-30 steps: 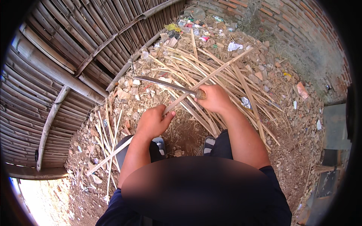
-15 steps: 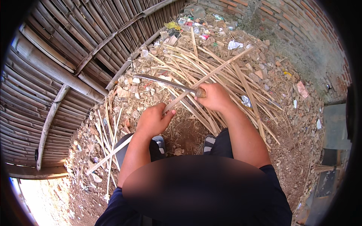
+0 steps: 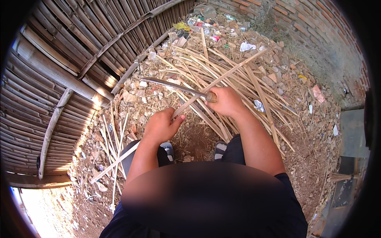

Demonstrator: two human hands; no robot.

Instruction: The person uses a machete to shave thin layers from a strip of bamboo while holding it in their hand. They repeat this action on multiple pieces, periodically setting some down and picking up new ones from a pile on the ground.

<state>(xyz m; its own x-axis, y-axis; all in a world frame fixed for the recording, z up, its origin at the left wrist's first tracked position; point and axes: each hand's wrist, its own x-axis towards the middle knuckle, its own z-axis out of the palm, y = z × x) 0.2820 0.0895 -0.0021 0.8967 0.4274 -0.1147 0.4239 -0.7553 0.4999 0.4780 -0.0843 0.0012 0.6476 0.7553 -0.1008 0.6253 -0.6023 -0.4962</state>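
My left hand [image 3: 160,125] is closed around a long, flat bamboo strip [image 3: 226,76]. The strip slants from beside my left knee, under the hand, up to the far right. In my right hand [image 3: 225,102] is the wooden handle of a machete [image 3: 174,85], its long dark blade pointing left. The blade lies across the strip just beyond my left hand, close to the handle. Behind both hands spreads a pile of split bamboo strips [image 3: 202,65]. A smaller bunch of strips [image 3: 115,146] lies beside my left leg.
A bamboo slat wall [image 3: 51,89] runs along the left, and a brick wall [image 3: 313,43] closes the far right. Rubble and litter [image 3: 204,29] cover the ground at the back. My feet in sandals [image 3: 220,150] rest on bare soil below my hands.
Both hands, the machete and the bamboo strip stay almost where they were. Brighter patches of sunlight now show on the bamboo wall at the left.
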